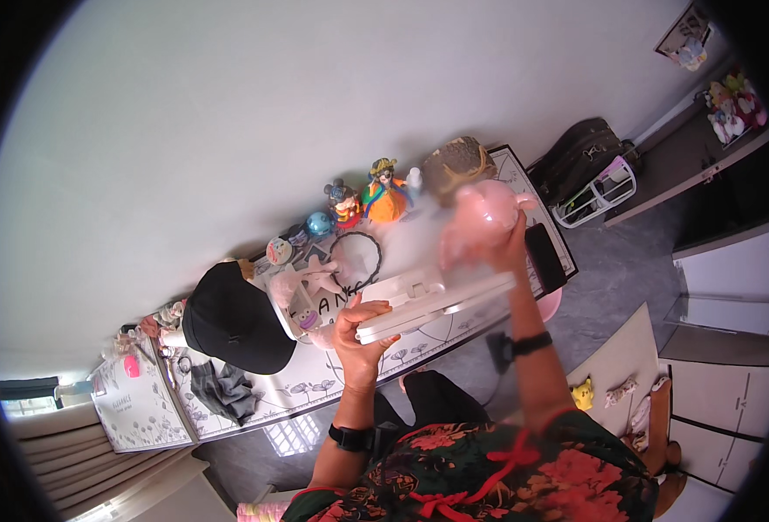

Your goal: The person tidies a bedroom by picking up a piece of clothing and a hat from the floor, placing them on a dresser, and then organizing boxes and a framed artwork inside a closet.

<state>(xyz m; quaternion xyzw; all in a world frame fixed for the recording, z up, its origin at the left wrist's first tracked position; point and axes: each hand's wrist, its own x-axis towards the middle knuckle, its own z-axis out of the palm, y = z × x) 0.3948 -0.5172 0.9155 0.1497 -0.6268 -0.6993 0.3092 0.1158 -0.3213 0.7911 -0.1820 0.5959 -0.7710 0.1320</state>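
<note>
My left hand (353, 336) grips the left end of a flat white plastic case (436, 312), thumb on top and fingers beneath. The case is held tilted over the front edge of a white desk (417, 342) with printed flowers. My right hand (512, 248) holds a glossy pink figure (489, 207), seemingly a piggy bank, by its lower right side. A hazy patch in the view blurs its lower part. Beside my right hand lies a dark oblong case (544, 260). Behind the pink figure stands a piece of log (457, 163).
Along the wall stand two doll figures (343, 203) and a blue ball-shaped item (319, 224). A black braided ring (379, 251), pink starfish (321, 275), black cap (227, 320) and grey cloth (224, 391) lie leftward. A black bag (577, 160) stands beyond the desk's right end.
</note>
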